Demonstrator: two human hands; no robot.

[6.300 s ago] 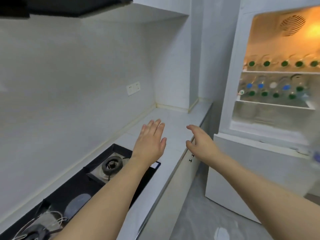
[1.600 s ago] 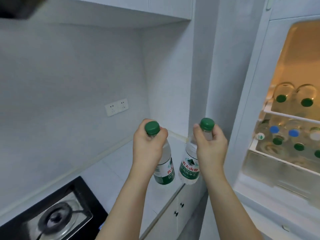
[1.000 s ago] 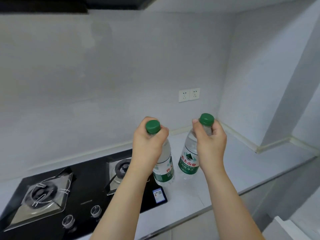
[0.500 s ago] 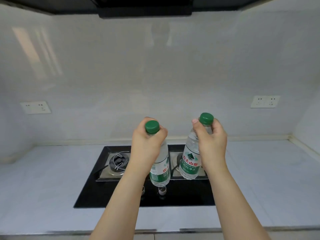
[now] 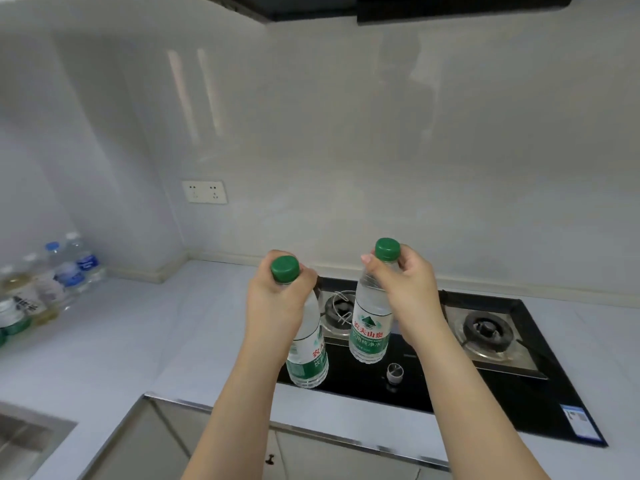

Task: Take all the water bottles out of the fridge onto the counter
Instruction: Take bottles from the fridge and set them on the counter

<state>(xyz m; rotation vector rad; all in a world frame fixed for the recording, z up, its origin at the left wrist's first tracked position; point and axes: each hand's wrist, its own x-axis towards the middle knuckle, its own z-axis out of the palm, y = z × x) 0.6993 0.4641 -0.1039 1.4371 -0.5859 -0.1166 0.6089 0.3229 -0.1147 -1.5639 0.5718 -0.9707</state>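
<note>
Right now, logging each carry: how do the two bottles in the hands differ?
The left bottle hangs lower and tilts; the right bottle is higher and nearly upright. The left hand wraps its neck in a fist; the right hand pinches just under the cap. Both are clear, green-capped and green-labelled.

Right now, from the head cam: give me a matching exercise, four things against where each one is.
Things:
1. left-hand bottle
2. right-hand bottle
3. bottle cluster
4. wall socket

Places:
A. standing on counter, far left
B. on the backsplash
C. held over hob's left edge
D. held above the left burner

Pairs: 1-C, 2-D, 3-A, 4-B
</note>
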